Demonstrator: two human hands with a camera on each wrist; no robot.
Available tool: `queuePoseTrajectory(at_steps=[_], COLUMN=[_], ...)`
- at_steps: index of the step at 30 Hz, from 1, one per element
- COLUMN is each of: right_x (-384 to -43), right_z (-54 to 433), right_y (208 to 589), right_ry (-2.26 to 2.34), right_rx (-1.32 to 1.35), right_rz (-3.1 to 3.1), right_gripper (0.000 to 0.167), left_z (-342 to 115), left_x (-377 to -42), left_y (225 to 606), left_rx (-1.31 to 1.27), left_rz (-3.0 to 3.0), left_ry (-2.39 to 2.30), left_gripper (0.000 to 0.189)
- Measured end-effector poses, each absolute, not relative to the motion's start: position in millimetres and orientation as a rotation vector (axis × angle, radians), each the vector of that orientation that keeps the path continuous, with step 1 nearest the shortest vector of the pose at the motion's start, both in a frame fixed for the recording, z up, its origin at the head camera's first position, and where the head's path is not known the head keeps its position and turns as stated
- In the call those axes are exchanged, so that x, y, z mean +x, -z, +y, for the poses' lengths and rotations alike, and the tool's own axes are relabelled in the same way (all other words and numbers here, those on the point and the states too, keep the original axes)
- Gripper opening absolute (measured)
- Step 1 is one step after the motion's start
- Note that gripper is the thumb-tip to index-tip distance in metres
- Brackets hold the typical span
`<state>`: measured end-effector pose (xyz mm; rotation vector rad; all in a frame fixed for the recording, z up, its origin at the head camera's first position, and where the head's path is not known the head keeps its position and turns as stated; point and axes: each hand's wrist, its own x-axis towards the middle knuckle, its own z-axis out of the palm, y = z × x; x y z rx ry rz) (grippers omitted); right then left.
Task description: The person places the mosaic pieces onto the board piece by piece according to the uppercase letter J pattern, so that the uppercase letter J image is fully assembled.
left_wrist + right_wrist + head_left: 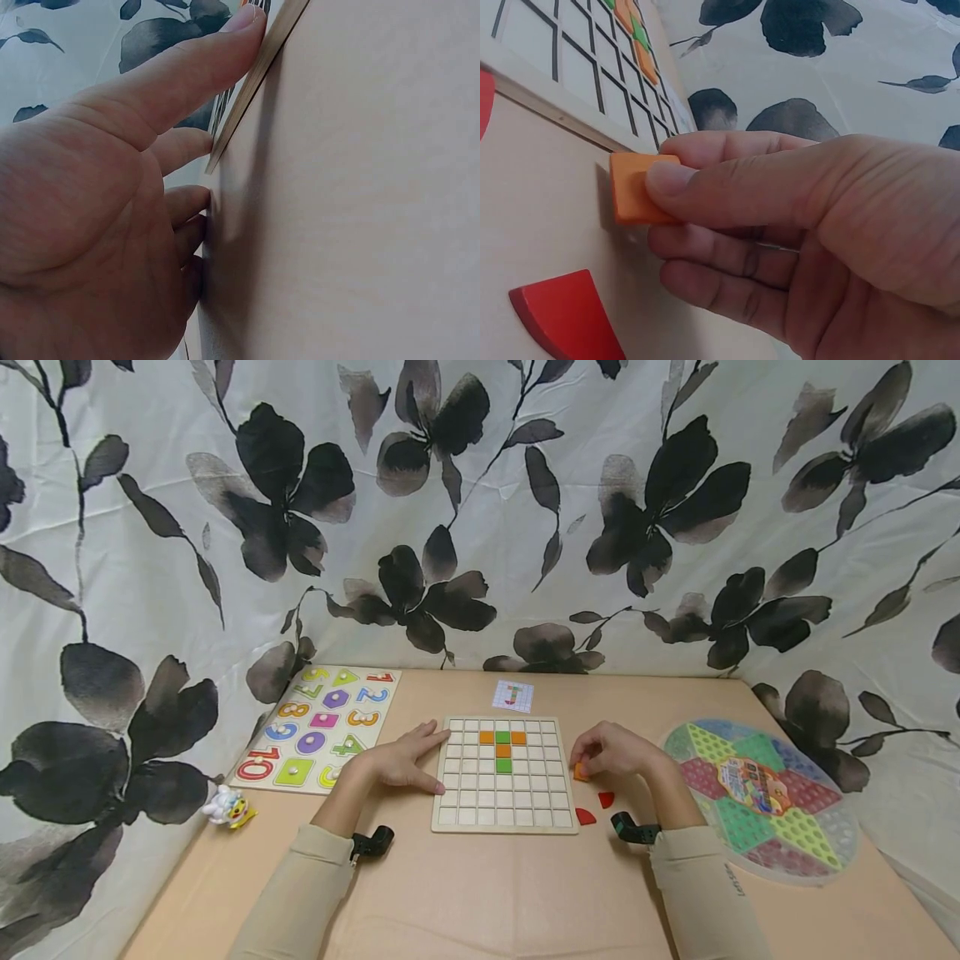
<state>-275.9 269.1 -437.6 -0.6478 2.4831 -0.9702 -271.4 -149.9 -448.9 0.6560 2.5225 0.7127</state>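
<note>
My right hand point(617, 750) pinches an orange square tile point(634, 187) between thumb and fingers, just off the right edge of a wooden grid board point(465, 818). Orange and green squares fill a few cells in the board's upper middle, among them a green square point(503, 766) lowest of the group. At the board's left edge rests my left hand point(397, 760), its fingers spread and its thumb on the rim. In the left wrist view that thumb point(202, 75) lies along the board's edge. Two red quarter-round pieces point(585, 817) lie on the table below my right hand.
Behind the board lies a small pattern card point(513, 696). A number and shape board point(296, 731) is at the left, with a small toy figure point(228, 807) near it. A round, colourful game board point(780, 852) lies at the right. Floral cloth point(525, 527) hangs behind the table.
</note>
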Motion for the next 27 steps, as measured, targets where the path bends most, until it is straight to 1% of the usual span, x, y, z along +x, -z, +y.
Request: queuePoseTrajectory(at_steps=[8,19,27], right_x=[-276.1,-272.2,-273.6], right_z=[266.0,250.9,241.7], right_y=[435.5,429.1,429.6], right_ry=[1.036,1.150,1.208], right_rx=[-0.650,-0.692,-0.712], right_rz=[2.554,2.591,2.577], right_gripper=[0.007,0.018,0.019], left_z=[-150.8,-151.4,-151.4], left_x=[-271.9,-271.8,-273.2], left_y=[450.5,452.1,451.6], left_rx=[0.658,0.665,0.672], left_rz=[2.518,2.517,2.523], left_ry=[-0.719,-0.728,-0.710], left_gripper=[0.107,0.107,0.107])
